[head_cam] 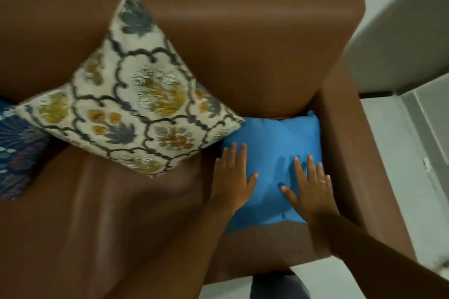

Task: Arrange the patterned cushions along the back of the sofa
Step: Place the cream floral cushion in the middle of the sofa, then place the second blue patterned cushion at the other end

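Observation:
A plain blue cushion (274,143) lies flat on the seat of the brown leather sofa (243,39), pushed against the right armrest. My left hand (232,177) rests flat on its left edge, fingers spread. My right hand (309,184), with a ring on one finger, lies flat on its right part. A cream cushion with a grey lattice and yellow flowers (131,94) stands on one corner, leaning on the sofa back, its right tip touching the blue cushion. A dark blue patterned cushion (14,150) lies at the left edge, partly cut off.
The right armrest (347,153) borders the blue cushion. Beyond it are a pale tiled floor (393,153) and a grey wall (401,39). The wall behind the sofa is pale. My leg in dark trousers (279,284) shows at the front of the seat.

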Motion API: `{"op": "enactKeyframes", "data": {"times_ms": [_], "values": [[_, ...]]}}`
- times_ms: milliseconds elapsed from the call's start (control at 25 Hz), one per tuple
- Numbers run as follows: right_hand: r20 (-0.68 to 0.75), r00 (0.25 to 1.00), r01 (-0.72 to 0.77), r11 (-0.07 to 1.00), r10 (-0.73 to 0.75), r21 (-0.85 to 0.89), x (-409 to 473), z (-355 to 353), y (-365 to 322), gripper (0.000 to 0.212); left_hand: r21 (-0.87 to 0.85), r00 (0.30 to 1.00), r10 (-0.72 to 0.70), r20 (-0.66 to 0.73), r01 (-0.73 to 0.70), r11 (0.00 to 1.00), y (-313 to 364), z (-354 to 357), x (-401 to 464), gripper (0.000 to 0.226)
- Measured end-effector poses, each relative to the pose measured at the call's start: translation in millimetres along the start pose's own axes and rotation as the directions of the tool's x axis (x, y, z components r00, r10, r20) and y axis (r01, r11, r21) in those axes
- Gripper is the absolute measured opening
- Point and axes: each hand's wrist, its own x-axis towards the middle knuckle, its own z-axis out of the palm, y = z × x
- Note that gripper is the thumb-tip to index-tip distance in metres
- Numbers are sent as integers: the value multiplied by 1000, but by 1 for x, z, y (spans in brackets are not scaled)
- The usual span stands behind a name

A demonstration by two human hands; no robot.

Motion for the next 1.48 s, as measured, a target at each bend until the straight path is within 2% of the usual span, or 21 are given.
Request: {"op": "enactKeyframes", "data": {"times_ms": [80,160,240,440,520,600,680,760,840,880,960,1040,1120,1200,1240,1320,1360,1480], "values": [[-4,999,42,998,-42,38,20,0,37,89,183,993,119,1,-117,976,29,23,17,82],[39,996,82,993,-86,89,39,4,63,90,264,991,131,21,-132,955,40,44,24,81],[62,986,144,983,-152,112,53,16,80,90,360,991,134,-27,-115,926,40,65,26,81],[34,982,169,949,-184,266,69,41,91,89,432,966,218,-140,-139,891,27,88,36,81],[14,990,120,912,-137,391,69,45,95,92,401,962,223,-158,-145,905,20,88,36,81],[43,999,1,831,-30,556,69,47,99,93,331,971,154,-185,-86,940,13,87,35,82],[164,985,-150,751,57,642,73,45,100,101,183,980,18,-199,19,983,5,87,34,87],[264,961,-241,712,81,660,79,38,101,115,-73,972,-184,-146,175,982,0,86,36,98],[319,944,-286,683,81,672,87,26,100,126,-335,921,-390,-3,366,868,-1,79,43,108],[334,940,-297,666,76,685,89,18,98,128,-392,902,-426,74,419,819,-1,72,48,112],[332,943,-266,633,15,727,86,-3,93,124,-456,900,-394,185,434,777,0,53,56,118],[299,953,-217,583,-45,783,77,-34,96,116,-602,905,-337,260,425,676,0,25,58,115],[294,953,-205,554,-76,807,71,-78,109,100,-716,885,-293,363,466,520,-1,-6,56,103],[295,947,-184,547,-123,817,72,-124,127,81,-757,841,-215,497,541,366,2,-35,54,72],[303,944,-208,477,-131,854,73,-147,137,69,-768,823,-185,538,568,296,2,-44,54,55],[264,959,-213,351,-106,912,77,-185,149,37,-787,792,-197,578,605,123,4,-49,57,48],[211,972,-169,320,-102,932,83,-200,149,38,-792,776,-233,586,609,38,4,-47,58,52],[72,976,40,494,-205,869,104,-226,128,49,-792,698,-383,605,577,-201,4,-23,65,43]]}}
